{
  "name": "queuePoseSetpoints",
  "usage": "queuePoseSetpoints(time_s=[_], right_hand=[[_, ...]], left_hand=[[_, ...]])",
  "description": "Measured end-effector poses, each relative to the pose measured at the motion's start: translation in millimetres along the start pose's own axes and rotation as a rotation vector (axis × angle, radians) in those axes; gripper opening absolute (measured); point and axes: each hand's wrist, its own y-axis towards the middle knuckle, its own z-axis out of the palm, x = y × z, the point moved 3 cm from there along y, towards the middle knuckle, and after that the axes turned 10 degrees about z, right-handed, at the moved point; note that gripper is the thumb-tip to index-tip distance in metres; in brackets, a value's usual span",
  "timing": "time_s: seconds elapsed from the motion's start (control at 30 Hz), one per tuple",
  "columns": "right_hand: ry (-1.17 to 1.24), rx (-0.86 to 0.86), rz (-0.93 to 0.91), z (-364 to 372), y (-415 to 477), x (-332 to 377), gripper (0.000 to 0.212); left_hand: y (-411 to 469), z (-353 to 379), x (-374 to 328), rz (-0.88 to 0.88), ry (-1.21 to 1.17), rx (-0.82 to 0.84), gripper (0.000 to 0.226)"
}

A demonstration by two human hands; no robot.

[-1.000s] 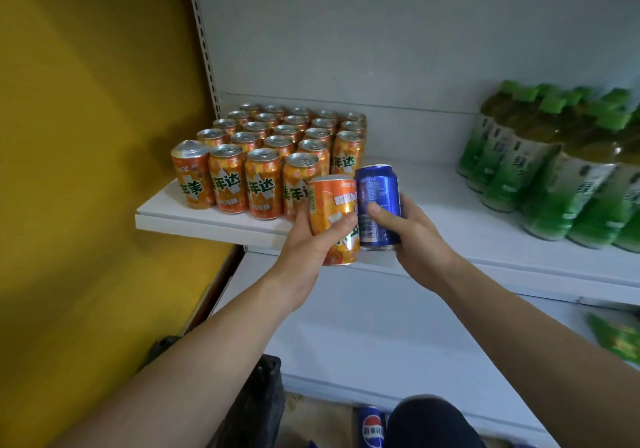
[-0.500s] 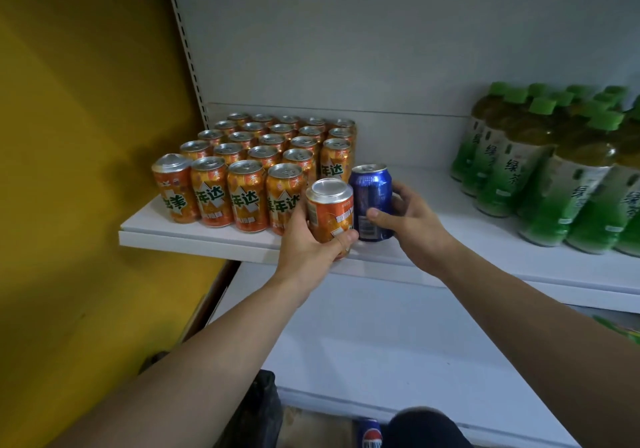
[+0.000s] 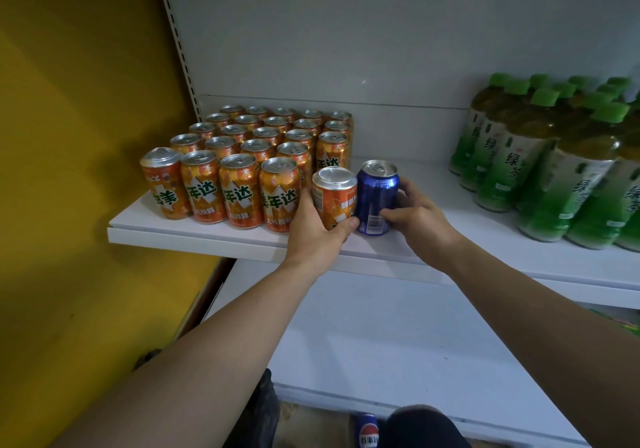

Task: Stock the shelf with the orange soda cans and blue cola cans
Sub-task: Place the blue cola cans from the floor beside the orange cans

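A shop aisle was the setting: white metal shelving (image 3: 180, 234) hung on a slotted upright (image 3: 176, 32), with orange soda cans (image 3: 256, 142) packed in tidy rows and green-capped tea bottles (image 3: 540, 156) ranked label-out, beside a yellow wall (image 3: 69, 136).

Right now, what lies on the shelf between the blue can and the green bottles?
Only bare white shelf, besides the right hand gripping the blue can, in the head view.

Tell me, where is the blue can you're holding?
In the head view the blue can stands near the front edge of the shelf, gripped by the right hand, just right of the orange can that the left hand holds.
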Motion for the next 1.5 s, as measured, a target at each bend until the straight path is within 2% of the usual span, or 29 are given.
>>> queuePoseSetpoints(time_s=[0.13,0.23,0.4,0.47,0.57,0.63,0.87,0.93,1.0,1.07,1.3,1.5], right_hand=[[-0.194,-0.18,-0.064,6.0,0.2,7.6,0.083],[-0.256,-0.326,-0.093,3.5,3.6,14.5,0.074],[-0.178,-0.254,-0.047,-14.9,19.1,10.6,0.055],[-0.194,-0.26,-0.031,-20.7,23.6,11.6,0.062],[-0.314,-0.371,-0.039,-23.2,24.9,15.7,0.078],[-0.369,-0.39,-0.067,-21.2,28.5,16.6,0.082],[-0.296,-0.317,-0.086,-20.5,51.1,12.7,0.061],[-0.305,-0.329,-0.09,-20.4,58.9,10.3,0.068],[-0.402,-0.391,-0.099,-18.4,65.4,10.0,0.081],[-0.459,-0.458,-0.103,-16.4,71.5,10.8,0.084],[-0.415,-0.421,-0.082,-10.0,100.7,19.3,0.067],[-0.414,-0.419,-0.075,-17.4,133.0,27.6,0.061]], left_hand=[[6.7,5.6,0.0,0.004,0.011,0.013,0.084],[13.8,9.6,1.3,-0.001,0.024,0.018,0.084],[28.2,19.1,3.5,-0.035,0.035,0.029,0.082],[33.9,22.2,4.7,-0.039,0.041,0.037,0.081],[41.5,24.9,6.4,-0.021,0.048,0.028,0.08],[45.6,25.9,7.8,-0.011,0.068,0.017,0.081],[50.4,28.5,15.5,0.007,0.093,-0.05,0.085],[50.2,28.9,17.1,0.018,0.104,-0.075,0.082],[50.4,29.6,18.1,0.034,0.118,-0.097,0.08],[50.4,30.4,18.7,0.047,0.131,-0.119,0.077],[50.3,31.9,18.7,0.07,0.158,-0.143,0.078],[48.3,32.3,14.6,0.056,0.152,-0.171,0.085]])
